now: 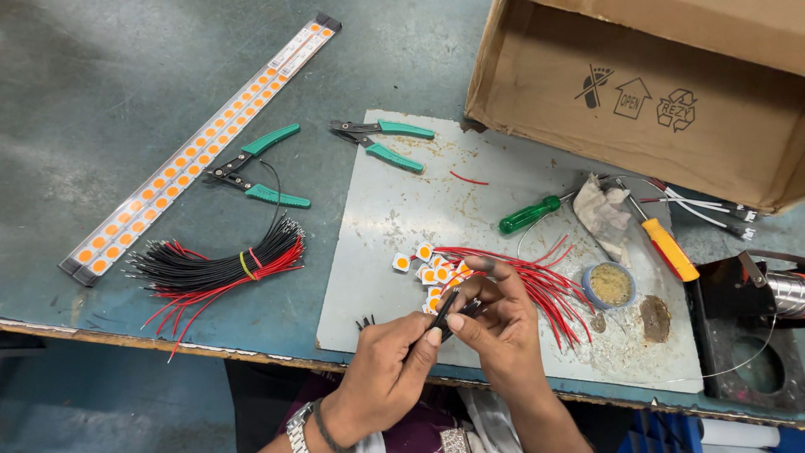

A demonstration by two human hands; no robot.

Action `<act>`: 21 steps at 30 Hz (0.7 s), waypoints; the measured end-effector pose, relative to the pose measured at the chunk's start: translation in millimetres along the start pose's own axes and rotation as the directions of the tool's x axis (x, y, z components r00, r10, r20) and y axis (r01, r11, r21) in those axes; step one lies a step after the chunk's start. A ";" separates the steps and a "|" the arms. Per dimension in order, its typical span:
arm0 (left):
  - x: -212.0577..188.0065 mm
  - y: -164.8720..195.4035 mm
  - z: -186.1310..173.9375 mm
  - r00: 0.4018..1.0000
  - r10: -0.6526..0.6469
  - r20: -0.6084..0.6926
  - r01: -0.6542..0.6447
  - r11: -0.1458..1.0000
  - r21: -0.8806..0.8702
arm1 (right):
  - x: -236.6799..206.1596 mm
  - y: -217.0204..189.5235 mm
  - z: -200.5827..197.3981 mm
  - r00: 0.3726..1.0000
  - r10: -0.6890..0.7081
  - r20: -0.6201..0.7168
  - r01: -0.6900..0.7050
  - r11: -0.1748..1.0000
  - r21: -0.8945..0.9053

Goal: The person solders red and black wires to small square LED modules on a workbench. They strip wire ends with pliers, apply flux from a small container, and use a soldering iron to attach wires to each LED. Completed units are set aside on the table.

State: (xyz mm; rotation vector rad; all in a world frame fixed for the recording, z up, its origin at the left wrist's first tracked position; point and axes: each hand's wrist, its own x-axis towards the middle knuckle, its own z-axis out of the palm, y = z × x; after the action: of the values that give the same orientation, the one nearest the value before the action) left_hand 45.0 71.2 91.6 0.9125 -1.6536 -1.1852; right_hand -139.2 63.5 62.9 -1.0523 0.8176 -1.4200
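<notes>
My left hand point(387, 367) and my right hand point(496, 317) meet over the front of a grey work plate point(394, 210). Both pinch a short black wire point(447, 307) between thumb and fingers. Just behind the hands lies a small pile of square white LED chips with orange centres point(428, 268). A loose bunch of red wires point(545, 281) fans out to the right of my right hand. A few short black wire pieces point(365, 322) lie on the plate left of my left hand.
A bundle of black and red wires point(222, 267) lies at left, with two green-handled cutters point(256, 172) point(381, 138) and a long LED strip point(201, 143) behind. A cardboard box point(654, 92), green screwdriver point(530, 214), yellow-handled tool point(668, 247), flux tin point(610, 285) and soldering stand point(746, 331) sit at right.
</notes>
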 end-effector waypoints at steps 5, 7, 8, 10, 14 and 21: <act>0.4 -0.1 -0.1 1.000 0.011 0.006 -0.011 1.000 0.004 | -0.9 3.3 -1.3 1.000 -0.006 -0.014 0.006 1.000 -0.030; 1.1 -0.6 -0.7 0.999 0.037 0.009 -0.037 0.999 0.008 | -0.2 4.3 -1.4 1.000 -0.020 0.002 0.020 1.000 -0.006; 1.3 -1.0 -1.2 0.999 0.049 0.010 -0.049 0.999 0.009 | 0.4 4.3 -1.6 1.000 -0.027 0.009 0.027 1.000 0.007; 2.2 -2.1 -2.7 0.999 0.037 0.025 -0.038 0.999 0.020 | 2.0 3.5 -2.6 0.999 -0.045 0.024 0.046 0.998 -0.046; 2.9 -4.5 -5.9 0.998 0.053 0.043 -0.054 0.998 0.033 | 5.2 -0.8 -6.3 0.995 -0.001 0.103 0.010 0.997 -0.082; 4.8 -8.4 -8.0 0.998 0.057 0.025 -0.058 0.997 0.057 | 14.6 -0.8 -6.6 0.997 -0.013 0.078 0.015 1.000 -0.027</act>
State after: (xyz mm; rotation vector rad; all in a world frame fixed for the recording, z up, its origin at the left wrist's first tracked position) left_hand 51.5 62.0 85.9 0.8837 -1.7291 -1.1179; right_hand -145.2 48.6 63.5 -1.1289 0.7769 -1.3743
